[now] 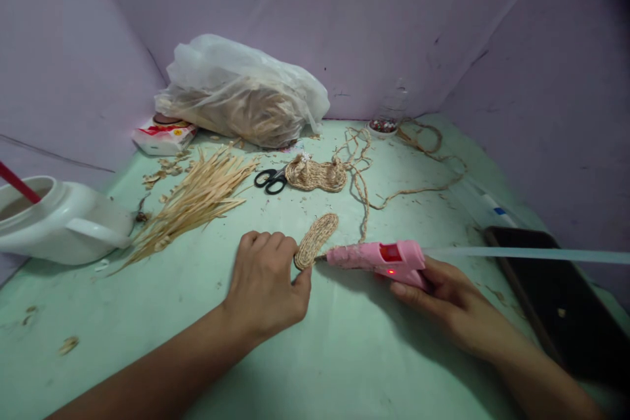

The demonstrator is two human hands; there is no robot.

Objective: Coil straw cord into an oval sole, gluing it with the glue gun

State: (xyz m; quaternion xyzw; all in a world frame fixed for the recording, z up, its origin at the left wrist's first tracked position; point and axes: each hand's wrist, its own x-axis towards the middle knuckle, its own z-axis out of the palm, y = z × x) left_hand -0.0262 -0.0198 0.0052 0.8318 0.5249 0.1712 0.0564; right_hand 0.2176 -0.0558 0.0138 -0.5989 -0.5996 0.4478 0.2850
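Observation:
My left hand (268,279) grips the near end of a small woven sole (317,236) made of braided straw cord. In my right hand (453,298) is a pink hot glue gun (369,256) with a red light lit and a long clear glue stick (522,253) out of its back. The nozzle touches or nearly touches the sole's near right edge. A braided cord (365,207) runs from near the nozzle up toward the back. Beyond the sole lies another woven straw piece (315,175), partly covering black-handled scissors (273,180).
Loose straw strips (197,193) lie at the left, beside a white pot (73,230) with a red stick. A plastic bag of dry material (246,92) rests against the wall. A dark phone-like slab (556,302) sits at right. A bottle (394,102) stands at the back.

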